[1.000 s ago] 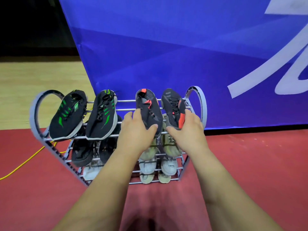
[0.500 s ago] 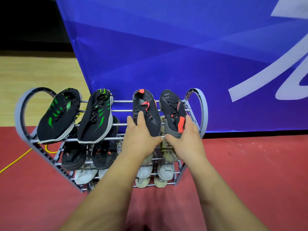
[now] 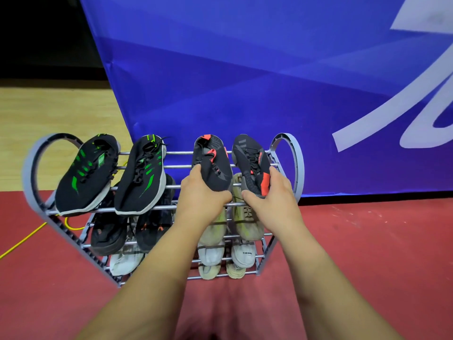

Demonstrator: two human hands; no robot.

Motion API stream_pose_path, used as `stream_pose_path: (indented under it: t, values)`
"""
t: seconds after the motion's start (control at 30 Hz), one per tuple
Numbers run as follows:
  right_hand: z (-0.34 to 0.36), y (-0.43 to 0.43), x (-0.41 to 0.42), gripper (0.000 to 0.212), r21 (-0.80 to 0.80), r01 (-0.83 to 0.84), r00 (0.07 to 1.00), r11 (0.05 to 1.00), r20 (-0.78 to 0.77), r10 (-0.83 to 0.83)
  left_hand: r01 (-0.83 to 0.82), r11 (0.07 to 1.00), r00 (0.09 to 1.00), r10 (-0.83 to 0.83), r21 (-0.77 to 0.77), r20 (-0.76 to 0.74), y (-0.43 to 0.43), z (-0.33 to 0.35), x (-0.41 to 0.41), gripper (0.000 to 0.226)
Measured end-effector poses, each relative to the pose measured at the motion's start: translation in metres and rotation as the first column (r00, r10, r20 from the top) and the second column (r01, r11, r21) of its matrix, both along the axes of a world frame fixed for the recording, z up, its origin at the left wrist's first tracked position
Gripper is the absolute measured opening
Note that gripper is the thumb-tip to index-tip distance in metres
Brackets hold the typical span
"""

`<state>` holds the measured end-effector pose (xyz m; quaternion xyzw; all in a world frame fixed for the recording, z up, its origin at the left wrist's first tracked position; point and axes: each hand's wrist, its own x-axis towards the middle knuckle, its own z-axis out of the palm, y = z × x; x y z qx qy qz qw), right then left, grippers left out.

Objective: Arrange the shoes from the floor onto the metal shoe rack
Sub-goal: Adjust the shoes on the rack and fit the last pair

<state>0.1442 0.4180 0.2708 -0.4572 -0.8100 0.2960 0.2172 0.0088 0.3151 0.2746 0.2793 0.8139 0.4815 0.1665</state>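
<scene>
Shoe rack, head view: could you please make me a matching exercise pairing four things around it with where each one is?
Things:
1. black-and-green shoes
2. black-and-red shoes
3. yellow cable
4. blue banner

Places:
A. behind the rack
B. top tier, right side, gripped by the left hand and right hand
C. on the red floor, at the rack's left end
D. top tier, left side, untouched

Pairs: 1-D, 2-B, 3-C, 4-A.
</scene>
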Motion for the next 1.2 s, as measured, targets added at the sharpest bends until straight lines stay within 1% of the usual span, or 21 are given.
stream_pose_path:
  t: [0.03,0.07,0.13,0.17,0.23,0.27,0.3,0.33,0.37,0.43,0.5,0.53,0.6,0.7,0.83,0.9,0.97,1.0,1.07,1.13,1.2]
  values:
    - [0.005,-0.001,-0.001,0.075,0.021,-0.002,1.000,1.000,-0.024,0.003,-0.027,0.996,0.998,0.022,0.087,0.066,-0.001,0.005,-0.002,0.061]
    - [0.012,-0.004,0.000,0.063,0.037,-0.009,0.998,0.999,-0.064,0.011,-0.063,0.983,0.989,0.039,0.175,0.142,-0.003,0.010,-0.004,0.061]
    - [0.024,-0.008,-0.001,0.038,0.053,-0.019,0.983,0.998,-0.179,0.028,-0.172,0.924,0.946,0.057,0.343,0.320,-0.007,0.018,-0.007,0.066]
    - [0.030,-0.010,-0.002,0.033,0.031,-0.024,0.971,0.999,-0.239,0.031,-0.232,0.890,0.914,0.062,0.392,0.400,-0.010,0.020,-0.008,0.070]
    - [0.038,-0.013,-0.004,0.042,-0.065,-0.020,0.934,0.998,-0.356,-0.005,-0.325,0.828,0.846,0.039,0.456,0.532,-0.017,0.022,-0.016,0.078]
    - [0.041,-0.014,-0.005,0.047,-0.127,-0.015,0.914,0.992,-0.404,-0.038,-0.356,0.799,0.808,0.004,0.484,0.589,-0.021,0.022,-0.020,0.080]
    - [0.044,-0.016,-0.007,0.049,-0.183,-0.021,0.889,0.983,-0.453,-0.065,-0.374,0.770,0.775,-0.046,0.516,0.630,-0.025,0.022,-0.025,0.083]
    - [0.045,-0.017,-0.008,0.047,-0.238,-0.031,0.866,0.971,-0.492,-0.093,-0.376,0.743,0.758,-0.096,0.553,0.645,-0.030,0.024,-0.028,0.086]
    - [0.048,-0.019,-0.009,0.045,-0.299,-0.046,0.840,0.953,-0.528,-0.125,-0.380,0.717,0.751,-0.131,0.585,0.648,-0.034,0.026,-0.030,0.084]
    - [0.052,-0.024,-0.011,0.035,-0.432,-0.112,0.781,0.895,-0.595,-0.189,-0.398,0.676,0.747,-0.154,0.620,0.647,-0.040,0.026,-0.034,0.060]
    - [0.055,-0.026,-0.013,0.024,-0.559,-0.210,0.720,0.802,-0.644,-0.260,-0.406,0.640,0.748,-0.178,0.653,0.639,-0.045,0.028,-0.036,0.041]
    - [0.056,-0.026,-0.015,0.028,-0.618,-0.248,0.695,0.746,-0.650,-0.308,-0.413,0.623,0.747,-0.184,0.664,0.638,-0.047,0.028,-0.037,0.036]
    - [0.056,-0.026,-0.018,0.049,-0.709,-0.302,0.658,0.638,-0.639,-0.399,-0.457,0.570,0.723,-0.209,0.683,0.659,-0.052,0.031,-0.039,0.030]
    - [0.056,-0.029,-0.023,0.067,-0.776,-0.348,0.659,0.526,-0.602,-0.451,-0.533,0.480,0.684,-0.240,0.697,0.689,-0.058,0.037,-0.042,0.024]
    - [0.058,-0.031,-0.027,0.077,-0.810,-0.425,0.659,0.404,-0.583,-0.475,-0.589,0.452,0.635,-0.254,0.670,0.730,-0.064,0.039,-0.048,0.037]
    - [0.060,-0.031,-0.027,0.078,-0.816,-0.442,0.663,0.373,-0.578,-0.477,-0.618,0.430,0.610,-0.266,0.658,0.747,-0.066,0.036,-0.052,0.046]
    - [0.060,-0.032,-0.026,0.075,-0.813,-0.461,0.660,0.356,-0.582,-0.475,-0.638,0.412,0.587,-0.287,0.650,0.757,-0.066,0.034,-0.057,0.055]
    - [0.059,-0.031,-0.025,0.071,-0.811,-0.459,0.663,0.362,-0.584,-0.469,-0.641,0.412,0.574,-0.302,0.647,0.761,-0.064,0.034,-0.058,0.062]
    - [0.057,-0.030,-0.022,0.058,-0.823,-0.412,0.707,0.392,-0.560,-0.432,-0.634,0.430,0.559,-0.320,0.643,0.765,-0.060,0.034,-0.059,0.071]
    - [0.056,-0.028,-0.016,0.045,-0.831,-0.383,0.744,0.402,-0.536,-0.398,-0.622,0.462,0.552,-0.314,0.632,0.773,-0.054,0.035,-0.059,0.069]
    - [0.054,-0.026,-0.012,0.035,-0.818,-0.406,0.738,0.408,-0.557,-0.381,-0.601,0.501,0.546,-0.312,0.623,0.777,-0.048,0.037,-0.057,0.065]
